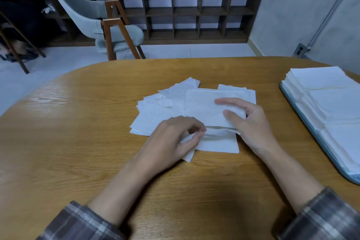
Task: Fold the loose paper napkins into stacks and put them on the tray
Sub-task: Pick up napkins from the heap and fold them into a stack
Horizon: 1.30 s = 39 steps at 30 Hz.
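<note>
Spreading across most of the view, the rounded oak-grain wooden surface (78,122) leaves wide bare room to the left and toward the person. Along its right edge lies the blue-grey flat tray (352,178), already filled with rows of squared white folded napkin stacks (321,78). The task's loose pile of white paper napkins (155,115) fans out mid-surface, well apart from the tray. On top of the pile lies the half-folded white napkin (202,107) being worked. The right hand (251,121) lies mostly open on it, thumb and forefinger pressing the sheet down. The left hand (171,138) has its fingers curled, pinching the napkin's near edge. The likely trouble is that thin tissue clings, so the pinch may lift two sheets or drag the fanned pile askew, giving a crooked fold. The tray stacks stand close to its rim, and a careless set-down could topple their edges.
</note>
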Motion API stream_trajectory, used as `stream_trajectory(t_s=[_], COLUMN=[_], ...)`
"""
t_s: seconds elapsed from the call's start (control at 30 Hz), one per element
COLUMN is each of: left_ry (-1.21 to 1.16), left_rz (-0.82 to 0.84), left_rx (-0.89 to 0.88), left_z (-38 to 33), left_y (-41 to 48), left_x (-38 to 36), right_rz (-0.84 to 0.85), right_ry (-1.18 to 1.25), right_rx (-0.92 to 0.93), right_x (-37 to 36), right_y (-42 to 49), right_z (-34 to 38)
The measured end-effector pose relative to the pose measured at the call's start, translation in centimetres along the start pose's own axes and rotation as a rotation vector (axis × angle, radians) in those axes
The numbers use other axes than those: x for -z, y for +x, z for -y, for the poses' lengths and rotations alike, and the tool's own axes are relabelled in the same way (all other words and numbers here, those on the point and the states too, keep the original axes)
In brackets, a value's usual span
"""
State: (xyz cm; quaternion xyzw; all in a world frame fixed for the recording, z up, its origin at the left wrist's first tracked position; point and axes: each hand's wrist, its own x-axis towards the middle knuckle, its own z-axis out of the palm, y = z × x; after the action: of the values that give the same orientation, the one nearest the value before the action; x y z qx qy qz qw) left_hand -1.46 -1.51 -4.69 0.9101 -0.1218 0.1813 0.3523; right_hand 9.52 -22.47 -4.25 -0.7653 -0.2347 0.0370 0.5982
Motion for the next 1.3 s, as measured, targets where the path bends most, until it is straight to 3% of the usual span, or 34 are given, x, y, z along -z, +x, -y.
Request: stream_trajectory(t_s=[0.23, 0.37, 0.5, 0.63, 1.0, 1.17, 1.3], left_ry=[-0.306, -0.403, -0.468, -0.555, -0.548, -0.377, -0.688], left_rz=[-0.178, -0.197, -0.222, -0.270, -0.282, -0.300, -0.193], left_rx=[0.199, 0.233, 0.315, 0.363, 0.421, 0.401, 0.453], left_z=[-0.2, -0.3, -0.4, -0.3, 0.1, -0.1, -1.2], left_y=[0.4, 0.6, 0.9, 1.1, 1.1, 0.9, 1.0], left_x=[0.9, 1.2, 1.5, 1.5, 1.5, 1.2, 1.9], right_rz=[0.133, 0.140, 0.081, 0.145, 0.171, 0.176, 0.140], right_ry=[0.381, 0.234, 0.287, 0.320, 0.220, 0.255, 0.300], right_rx=[-0.110, -0.042, -0.106, -0.150, -0.027, 0.005, -0.004], right_x=[-0.2, -1.0, -0.9, -0.9, -1.5, -1.0, -0.9], right_y=[-0.2, -1.0, -1.0, -1.2, -1.4, -1.3, -1.2], right_z=[0.0, 0.9, 1.3, 1.5, 1.8, 1.9, 1.9])
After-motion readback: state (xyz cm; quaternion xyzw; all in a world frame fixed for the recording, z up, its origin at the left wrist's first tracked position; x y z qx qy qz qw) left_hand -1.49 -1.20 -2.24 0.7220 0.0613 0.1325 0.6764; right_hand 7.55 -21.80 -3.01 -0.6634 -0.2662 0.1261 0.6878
